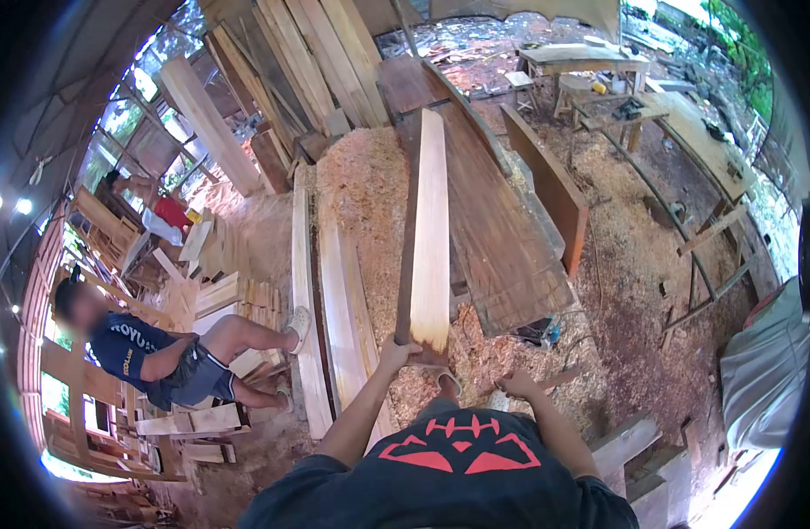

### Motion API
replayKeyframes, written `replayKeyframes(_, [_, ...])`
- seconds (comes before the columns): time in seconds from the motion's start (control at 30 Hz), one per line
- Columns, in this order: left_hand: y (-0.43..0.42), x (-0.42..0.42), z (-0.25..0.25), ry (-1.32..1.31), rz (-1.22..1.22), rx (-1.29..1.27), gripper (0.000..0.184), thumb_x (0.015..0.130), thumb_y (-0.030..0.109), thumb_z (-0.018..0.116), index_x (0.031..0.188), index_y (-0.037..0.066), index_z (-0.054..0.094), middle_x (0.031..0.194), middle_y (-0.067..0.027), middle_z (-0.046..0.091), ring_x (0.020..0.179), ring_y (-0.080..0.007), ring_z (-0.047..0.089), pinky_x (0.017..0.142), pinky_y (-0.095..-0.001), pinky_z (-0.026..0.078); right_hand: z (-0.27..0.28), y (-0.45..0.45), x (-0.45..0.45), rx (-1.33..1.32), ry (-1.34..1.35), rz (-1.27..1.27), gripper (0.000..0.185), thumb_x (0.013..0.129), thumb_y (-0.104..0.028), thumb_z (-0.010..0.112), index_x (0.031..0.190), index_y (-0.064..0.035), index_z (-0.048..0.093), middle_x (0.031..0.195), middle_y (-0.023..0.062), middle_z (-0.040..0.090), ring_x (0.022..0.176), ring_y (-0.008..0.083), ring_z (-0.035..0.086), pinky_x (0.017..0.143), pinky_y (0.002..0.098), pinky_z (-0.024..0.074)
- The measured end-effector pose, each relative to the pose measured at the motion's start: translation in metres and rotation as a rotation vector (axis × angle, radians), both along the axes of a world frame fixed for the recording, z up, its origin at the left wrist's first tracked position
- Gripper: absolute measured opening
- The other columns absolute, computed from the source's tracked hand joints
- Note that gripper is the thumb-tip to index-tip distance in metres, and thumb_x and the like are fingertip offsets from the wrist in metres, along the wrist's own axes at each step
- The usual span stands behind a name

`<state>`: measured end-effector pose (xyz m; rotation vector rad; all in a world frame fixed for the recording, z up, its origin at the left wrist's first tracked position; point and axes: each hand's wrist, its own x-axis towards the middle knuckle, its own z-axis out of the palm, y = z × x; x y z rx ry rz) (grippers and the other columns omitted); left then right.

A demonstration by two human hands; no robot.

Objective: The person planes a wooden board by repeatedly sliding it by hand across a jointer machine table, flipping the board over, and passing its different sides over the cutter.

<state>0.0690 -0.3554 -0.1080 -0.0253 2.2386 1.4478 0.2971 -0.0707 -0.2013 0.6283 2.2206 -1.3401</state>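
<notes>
A long timber beam (429, 238) stretches away in front of me, its top face pale and smooth, its left side dark, and its near end stained brown. My left hand (398, 354) is closed around the left edge of that near end. To the right of the beam, my right hand (517, 385) is held apart from it with the fingers curled in. Whatever those fingers may hold is too small to make out. A flat brown strip (562, 378) shows just beyond my right hand, and I cannot tell whether they touch.
Dark wide boards (502, 220) lie right of the beam, and a reddish panel (550, 194) stands on edge. Long planks (304, 300) lie on my left. A person (158, 353) sits at left, another (162, 207) farther back. Wood shavings (365, 176) cover the ground. A workbench (700, 145) stands at right.
</notes>
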Motion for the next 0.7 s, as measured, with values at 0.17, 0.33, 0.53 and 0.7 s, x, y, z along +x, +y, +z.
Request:
replayKeyframes(0.17, [0.029,0.020,0.032,-0.215,0.047,0.325,0.052,0.076,0.014,0.078,0.121,-0.003,0.059,0.112,-0.0174,0.070,0.092,-0.0304,0.073,0.078,-0.0435,0.062,0.056,-0.005,0.002,-0.607,0.034,-0.285,0.049,0.104,-0.045,0.055,0.107,0.0007,0.072,0.097,0.0095,0.076,0.080,0.0175,0.074,0.067,0.0334,0.0561])
replayKeyframes(0.33, [0.083,0.064,0.181,-0.570,0.032,0.854,0.056,0.089,0.031,0.059,0.137,0.003,0.056,0.131,-0.0157,0.067,0.114,-0.0365,0.067,0.098,-0.0554,0.055,0.088,0.003,-0.006,-1.017,0.230,-0.173,0.066,0.104,-0.047,0.054,0.148,0.0018,0.046,0.124,0.0183,0.069,0.105,0.0277,0.071,0.087,0.0378,0.0570])
replayKeyframes(0.53, [0.098,0.038,0.336,-0.436,-0.038,0.875,0.054,0.100,0.040,0.048,0.140,0.003,0.052,0.134,-0.0175,0.064,0.121,-0.0405,0.064,0.102,-0.0606,0.053,0.119,0.027,-0.004,-0.780,0.323,-0.269,0.055,0.100,-0.033,0.061,0.143,0.0006,0.053,0.119,0.0113,0.072,0.096,0.0199,0.071,0.079,0.0335,0.0554])
replayKeyframes(0.7, [0.108,0.036,0.370,-0.379,-0.021,0.926,0.058,0.100,0.039,0.046,0.146,0.004,0.046,0.145,-0.0201,0.055,0.132,-0.0406,0.055,0.109,-0.0661,0.043,0.112,0.035,0.016,-0.826,0.334,-0.376,0.056,0.100,-0.030,0.062,0.143,0.0029,0.051,0.120,0.0125,0.072,0.094,0.0196,0.071,0.078,0.0325,0.0556])
